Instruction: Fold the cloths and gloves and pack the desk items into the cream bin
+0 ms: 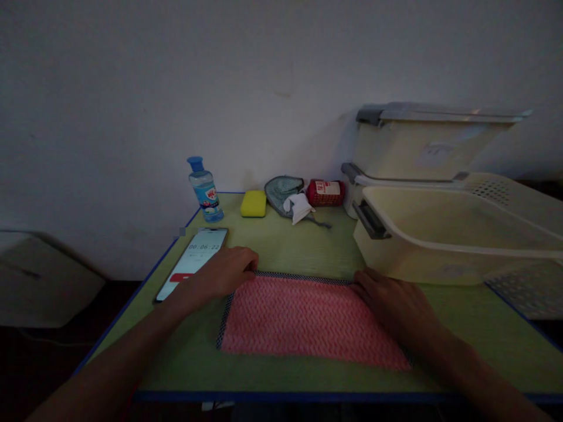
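Observation:
A pink cleaning cloth [308,319] with a wavy texture and a dark checked border lies flat on the table, its folded-looking plain edge towards me. My left hand [233,269] has its fingers closed at the cloth's far left corner. At the far right corner my right hand [393,302] pinches the border, its palm covering part of the right edge. Beside my left wrist lies a phone [200,249] showing a running timer, partly hidden by my forearm.
Along the wall stand a blue bottle [209,199], a yellow sponge [254,204], a grey-green mesh cloth [281,190] with a white tag and a red package [326,193]. An open cream bin [422,264] and a stacked lidded box [409,143] occupy the right. The table [303,378] has blue edging.

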### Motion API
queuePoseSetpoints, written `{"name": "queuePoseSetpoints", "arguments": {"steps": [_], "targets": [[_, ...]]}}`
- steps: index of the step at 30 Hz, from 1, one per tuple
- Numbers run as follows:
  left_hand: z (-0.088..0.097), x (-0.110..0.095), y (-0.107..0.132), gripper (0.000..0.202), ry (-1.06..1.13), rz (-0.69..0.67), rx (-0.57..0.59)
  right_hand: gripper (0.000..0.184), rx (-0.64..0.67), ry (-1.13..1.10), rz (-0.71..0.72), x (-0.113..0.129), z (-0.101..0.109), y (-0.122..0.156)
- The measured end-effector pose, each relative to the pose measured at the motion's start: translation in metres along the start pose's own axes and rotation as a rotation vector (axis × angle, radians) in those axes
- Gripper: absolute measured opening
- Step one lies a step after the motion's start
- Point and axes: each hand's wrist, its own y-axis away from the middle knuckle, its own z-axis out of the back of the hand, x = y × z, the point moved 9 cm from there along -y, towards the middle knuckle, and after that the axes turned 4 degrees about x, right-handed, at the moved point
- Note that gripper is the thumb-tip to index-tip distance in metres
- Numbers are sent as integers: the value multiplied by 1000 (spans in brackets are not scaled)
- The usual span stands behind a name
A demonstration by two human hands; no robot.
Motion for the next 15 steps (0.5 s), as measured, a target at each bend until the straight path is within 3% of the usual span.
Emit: {"name": "queuePoseSetpoints", "arguments": {"steps": [4,8,12,15], "targets": [[11,-14,4,21,-112,-17,-121,18,-141,-9,123,8,14,4],[17,-44,6,23,129,-195,-171,30,-144,-399,247,18,33,3],[9,-79,12,22,416,-474,-57,35,-50,-759,376,37,46,0],[-8,-89,13,30,425,-536,26,41,32,-810,419,45,37,-2]]}}
